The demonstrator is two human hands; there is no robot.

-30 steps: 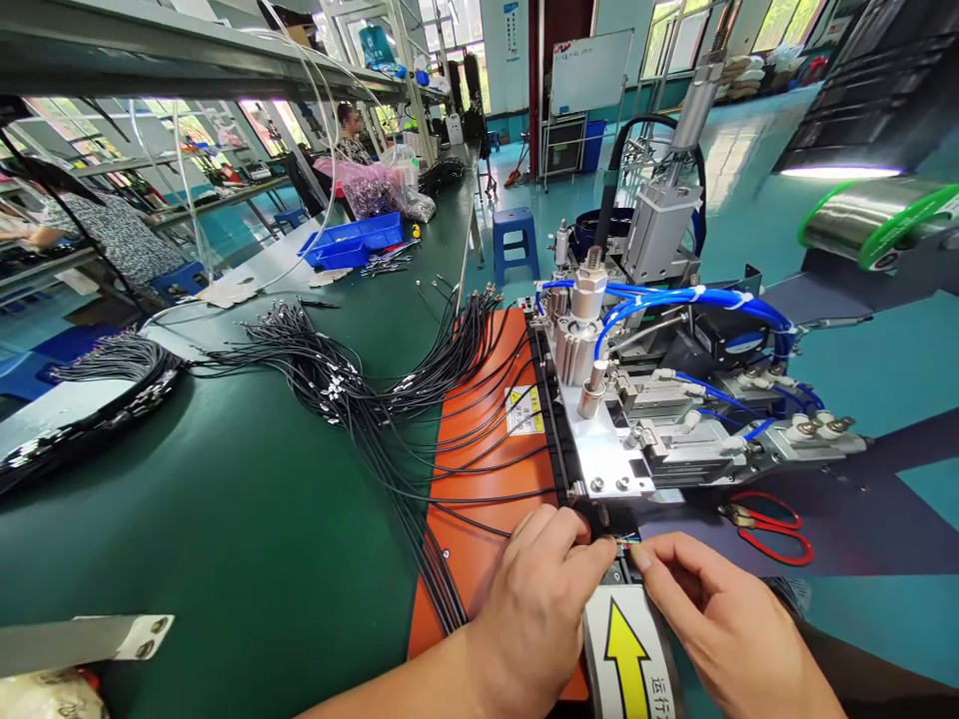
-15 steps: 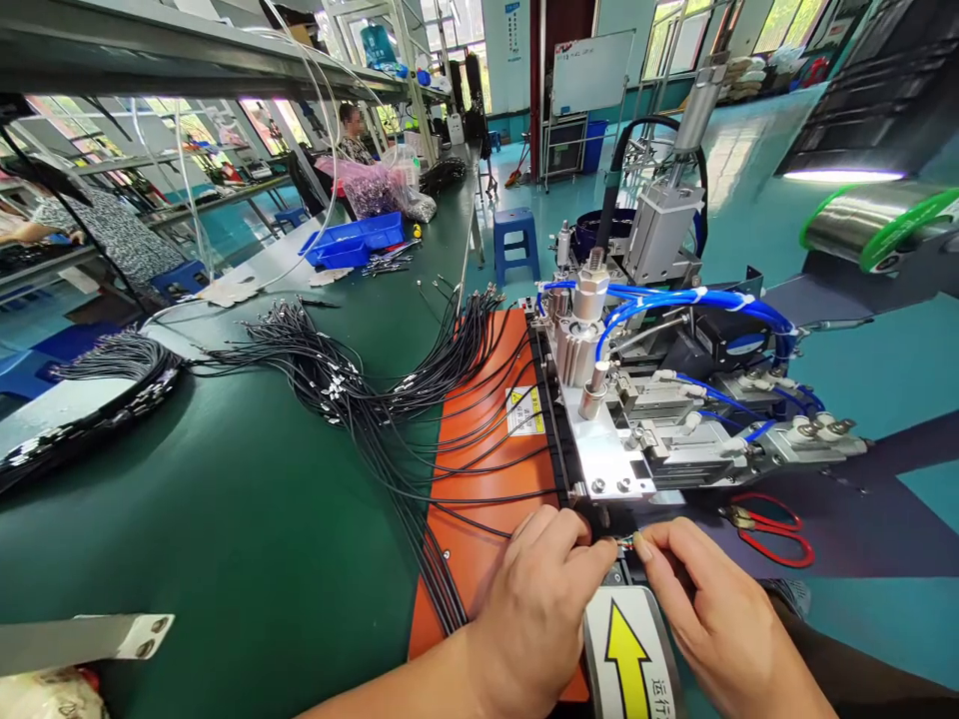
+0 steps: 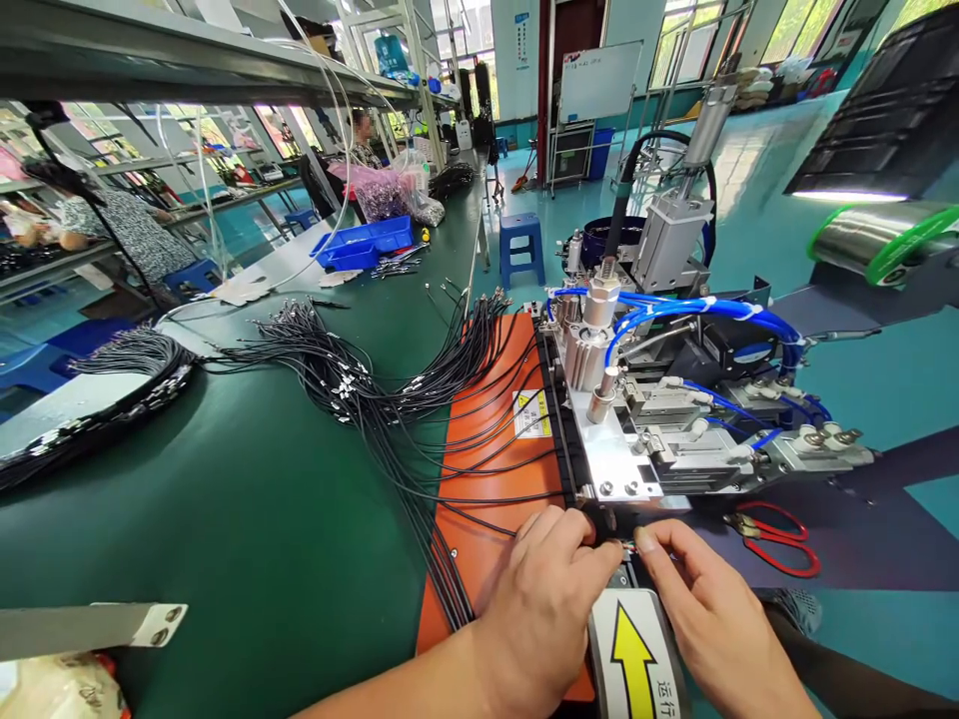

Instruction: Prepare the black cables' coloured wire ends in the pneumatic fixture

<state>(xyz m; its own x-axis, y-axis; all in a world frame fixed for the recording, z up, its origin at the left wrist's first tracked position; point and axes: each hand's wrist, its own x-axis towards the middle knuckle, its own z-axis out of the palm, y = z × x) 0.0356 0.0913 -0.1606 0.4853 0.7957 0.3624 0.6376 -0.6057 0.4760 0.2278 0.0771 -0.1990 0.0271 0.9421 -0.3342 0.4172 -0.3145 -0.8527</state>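
Two hands meet at the fingertips: L hand (image 3: pixel 543 589) and R hand (image 3: pixel 711 619) both pinched tight on cable end (image 3: pixel 627 546), coloured cores showing, just under fixture (image 3: pixel 614 464) edge. Looks like seating cores at the slot; next move needs fine alignment. Arrow label (image 3: pixel 633 654) below fingers, scissors (image 3: pixel 775 539) to R, cable bundle (image 3: pixel 360 384) well off L.

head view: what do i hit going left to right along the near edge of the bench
grey strip → orange mat → left hand → yellow arrow label → right hand
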